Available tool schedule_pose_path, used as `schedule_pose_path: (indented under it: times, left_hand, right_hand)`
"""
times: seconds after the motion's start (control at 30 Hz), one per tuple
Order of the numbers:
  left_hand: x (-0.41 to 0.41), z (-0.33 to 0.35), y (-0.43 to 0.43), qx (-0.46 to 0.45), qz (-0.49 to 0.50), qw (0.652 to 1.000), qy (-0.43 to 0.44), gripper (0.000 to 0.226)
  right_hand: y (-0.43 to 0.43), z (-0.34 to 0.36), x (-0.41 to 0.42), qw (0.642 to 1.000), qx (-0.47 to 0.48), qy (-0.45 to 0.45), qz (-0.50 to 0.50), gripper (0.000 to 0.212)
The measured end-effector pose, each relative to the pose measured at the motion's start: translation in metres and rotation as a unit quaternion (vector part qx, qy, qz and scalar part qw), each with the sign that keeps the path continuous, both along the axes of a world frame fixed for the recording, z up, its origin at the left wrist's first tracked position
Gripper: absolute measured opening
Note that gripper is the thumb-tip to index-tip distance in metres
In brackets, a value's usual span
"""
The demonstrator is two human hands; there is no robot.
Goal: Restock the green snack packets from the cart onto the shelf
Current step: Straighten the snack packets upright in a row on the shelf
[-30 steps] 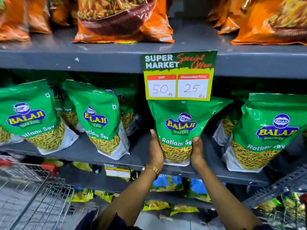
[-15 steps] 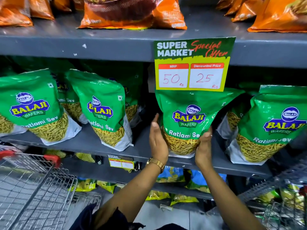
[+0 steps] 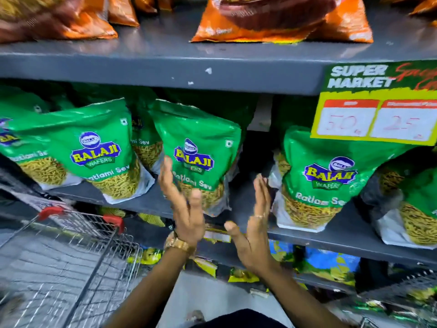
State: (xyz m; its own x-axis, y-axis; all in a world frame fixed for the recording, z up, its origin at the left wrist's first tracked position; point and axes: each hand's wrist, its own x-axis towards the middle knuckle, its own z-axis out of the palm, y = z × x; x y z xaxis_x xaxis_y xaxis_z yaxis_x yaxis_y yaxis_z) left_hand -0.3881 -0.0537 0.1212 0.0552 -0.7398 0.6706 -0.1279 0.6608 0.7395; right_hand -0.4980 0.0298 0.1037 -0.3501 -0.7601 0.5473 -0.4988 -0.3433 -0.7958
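Several green Balaji snack packets stand on the grey middle shelf (image 3: 248, 216). The one just set down (image 3: 314, 181) stands upright under the price sign, right of my hands. Another green packet (image 3: 196, 150) leans in the middle, and a third (image 3: 101, 147) sits further left. My left hand (image 3: 184, 209) is open with fingers spread, in front of the middle packet's lower edge. A bare shelf gap lies behind my right hand (image 3: 255, 223), which is open, palm facing left. Neither hand holds anything. The wire cart (image 3: 78, 256) is at the lower left; no packets show in its basket.
A yellow and green offer sign (image 3: 376, 110) hangs from the upper shelf edge at right. Orange snack bags (image 3: 279, 20) fill the top shelf. Yellow and blue packets (image 3: 331, 263) lie on the lower shelf. A second wire basket's corner (image 3: 402, 292) shows at the bottom right.
Both hands have let go of the green packet under the sign and drawn back, now open. The view has swung left, so the sign and that packet sit further right.
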Motion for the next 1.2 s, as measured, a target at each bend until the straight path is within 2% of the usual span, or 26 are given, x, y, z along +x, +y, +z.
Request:
schedule_pose_path:
  times: [0.1,0.17,0.27,0.37,0.43,0.53,0.63,0.67,0.73,0.83,0.97,1.07,1.2]
  left_hand:
    - [0.018,-0.001,-0.038,0.126,-0.014,0.989,0.08,0.056]
    - [0.023,-0.002,-0.061,0.181,-0.024,0.979,0.091,0.054]
    - [0.026,0.003,-0.087,0.275,-0.12,0.947,0.113,0.089]
    - [0.029,0.011,-0.093,0.341,-0.212,0.903,0.153,0.1]
    - [0.031,0.008,-0.093,0.354,-0.227,0.893,0.16,0.103]
    - [0.03,-0.003,-0.09,0.345,-0.28,0.887,0.13,0.081]
    - [0.028,-0.006,-0.083,0.353,-0.324,0.868,0.129,0.064]
    - [0.027,-0.008,-0.082,0.357,-0.326,0.865,0.136,0.063]
    - [0.028,-0.01,-0.083,0.367,-0.318,0.861,0.15,0.069]
    - [0.025,-0.013,-0.088,0.377,-0.317,0.859,0.14,0.072]
    - [0.02,-0.011,-0.091,0.416,-0.329,0.835,0.146,0.072]
    - [0.017,-0.011,-0.092,0.428,-0.322,0.831,0.148,0.059]
    - [0.017,-0.011,-0.09,0.424,-0.33,0.831,0.146,0.056]
  right_hand:
    - [-0.029,0.003,0.021,0.99,0.069,-0.12,-0.009,0.108]
    - [-0.045,0.006,0.025,0.982,0.085,-0.167,-0.021,0.119]
    - [-0.064,0.006,0.027,0.98,0.078,-0.177,-0.035,0.124]
    - [-0.076,0.009,0.034,0.981,0.084,-0.172,-0.019,0.125]
    - [-0.084,0.01,0.034,0.98,0.08,-0.179,-0.026,0.12]
    - [-0.097,0.008,0.026,0.968,0.071,-0.231,-0.061,0.126]
    - [-0.104,0.004,0.02,0.95,0.082,-0.296,-0.048,0.109]
    - [-0.105,0.001,0.018,0.941,0.093,-0.322,-0.041,0.109]
    - [-0.107,-0.003,0.015,0.927,0.122,-0.353,-0.03,0.124]
    - [-0.107,-0.005,0.016,0.923,0.124,-0.364,-0.022,0.128]
    - [-0.108,-0.008,0.021,0.921,0.107,-0.374,-0.022,0.115]
    - [-0.108,-0.006,0.024,0.919,0.102,-0.379,-0.031,0.098]
    - [-0.106,0.0,0.029,0.921,0.098,-0.376,-0.029,0.1]
